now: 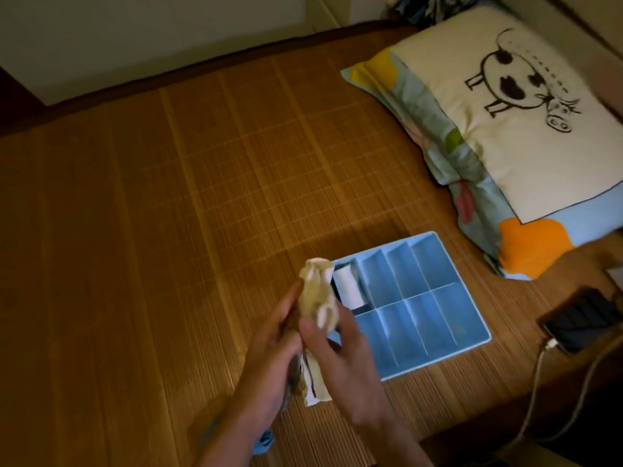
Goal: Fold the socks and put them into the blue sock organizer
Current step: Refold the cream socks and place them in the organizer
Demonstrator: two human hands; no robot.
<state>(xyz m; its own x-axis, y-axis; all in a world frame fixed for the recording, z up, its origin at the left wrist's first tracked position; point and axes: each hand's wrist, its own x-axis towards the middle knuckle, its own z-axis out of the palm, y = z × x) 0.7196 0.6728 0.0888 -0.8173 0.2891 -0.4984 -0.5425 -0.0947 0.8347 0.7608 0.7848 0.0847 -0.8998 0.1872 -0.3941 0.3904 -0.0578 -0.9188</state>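
Left hand [269, 348]: curled round the beige socks [317, 294].
Right hand [340, 358]: pinching the same bundle from 3 o'clock.
Beige socks: at the blue sock organizer's [438, 318] 9 o'clock edge.
White rolled sock [349, 286]: in the organizer's 10 o'clock corner compartment.

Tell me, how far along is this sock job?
Early on. Done: one rolled white sock sits in the far-left compartment of the blue organizer. In hand: the left hand and right hand grip a beige sock, half bundled. Left: stowing it; the other compartments in view are empty, and more fabric pokes out beneath the hands.
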